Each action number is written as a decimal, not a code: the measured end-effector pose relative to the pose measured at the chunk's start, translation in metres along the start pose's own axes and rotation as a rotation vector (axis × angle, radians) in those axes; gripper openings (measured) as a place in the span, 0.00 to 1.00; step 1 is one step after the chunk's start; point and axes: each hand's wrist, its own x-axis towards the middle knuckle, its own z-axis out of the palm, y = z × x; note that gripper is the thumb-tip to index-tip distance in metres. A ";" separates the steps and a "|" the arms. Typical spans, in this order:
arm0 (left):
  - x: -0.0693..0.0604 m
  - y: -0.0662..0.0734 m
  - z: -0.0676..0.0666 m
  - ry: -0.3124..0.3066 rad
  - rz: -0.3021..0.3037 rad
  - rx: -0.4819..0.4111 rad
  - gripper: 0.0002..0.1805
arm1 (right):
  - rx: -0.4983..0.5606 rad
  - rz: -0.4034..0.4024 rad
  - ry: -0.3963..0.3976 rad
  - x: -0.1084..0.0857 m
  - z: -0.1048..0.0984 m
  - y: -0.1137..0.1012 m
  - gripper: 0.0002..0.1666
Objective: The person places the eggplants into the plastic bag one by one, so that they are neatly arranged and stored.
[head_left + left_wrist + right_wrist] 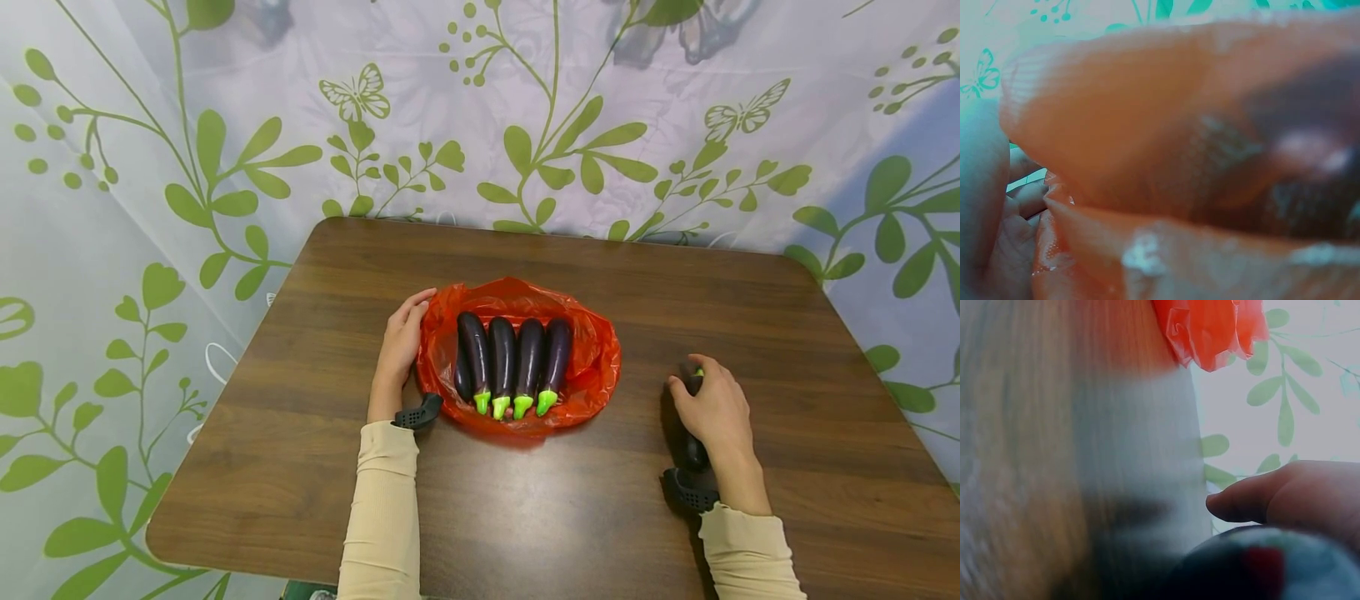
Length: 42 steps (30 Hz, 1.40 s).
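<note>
A red plastic bag (600,367) lies spread open on the table, with several dark purple eggplants (531,354) side by side in it, green stems facing the near edge. My left hand (399,342) rests against the bag's left side, fingers extended along its outside. In the left wrist view, the bag's film (1116,125) hides part of that hand. To the right of the bag, my right hand (716,412) grips another eggplant (696,454) close to the tabletop, mostly covering it. In the right wrist view, the thumb (1247,497) shows beside its blurred dark body (1222,569).
The brown wooden table (540,517) reaches back to a curtain (465,125) printed with green leaves and butterflies. Black wrist straps (420,412) sit on both wrists, below beige sleeves.
</note>
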 end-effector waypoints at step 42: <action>0.001 -0.003 0.000 0.008 0.001 -0.005 0.22 | -0.010 0.030 0.044 -0.004 -0.006 -0.006 0.31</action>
